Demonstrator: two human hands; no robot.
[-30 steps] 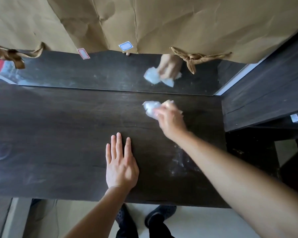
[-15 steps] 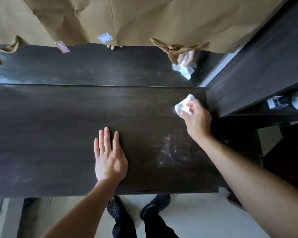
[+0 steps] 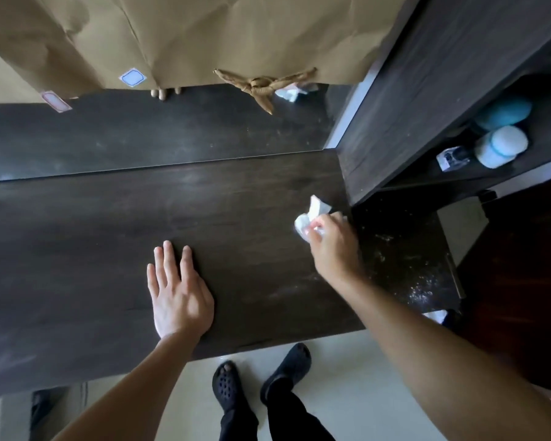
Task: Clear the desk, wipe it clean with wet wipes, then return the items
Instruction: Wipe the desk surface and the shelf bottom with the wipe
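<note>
One wet wipe (image 3: pixel 310 216) pinched in the right hand (image 3: pixel 334 248); left hand (image 3: pixel 180 297) flat, straight-fingered, on one desk (image 3: pixel 77 249).

You're in a home: a dark wooden desk (image 3: pixel 109 249) backed by a mirror (image 3: pixel 140 138) hung with brown paper (image 3: pixel 236 33), bottles (image 3: pixel 500 146) on a shelf (image 3: pixel 427 178) to the desk's right.
</note>
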